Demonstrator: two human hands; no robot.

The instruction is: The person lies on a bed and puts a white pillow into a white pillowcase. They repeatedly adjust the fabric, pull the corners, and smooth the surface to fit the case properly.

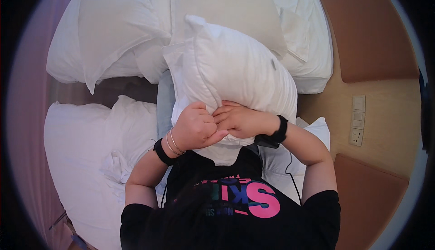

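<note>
A plump white pillow (244, 64) with a small grey tag lies before me, tilted to the right. More white cloth (176, 96) shows beneath its left edge; whether that is a pillowcase or another pillow I cannot tell. My left hand (197, 125) is closed at the pillow's near left edge, fingers curled in and thumb pointing right; the exact fold it grips is hidden. Beside it, my right hand (238, 119) lies against the pillow's near side with fingers stretched toward the left. The two hands touch or overlap slightly.
More white pillows (122, 28) are heaped on white bedding at the far side. White bedding (77, 150) covers the left. Brown padded panels (369, 28) and a socket and switch plate (358, 119) are on the wooden wall at right. A pinkish curtain (34, 114) hangs at left.
</note>
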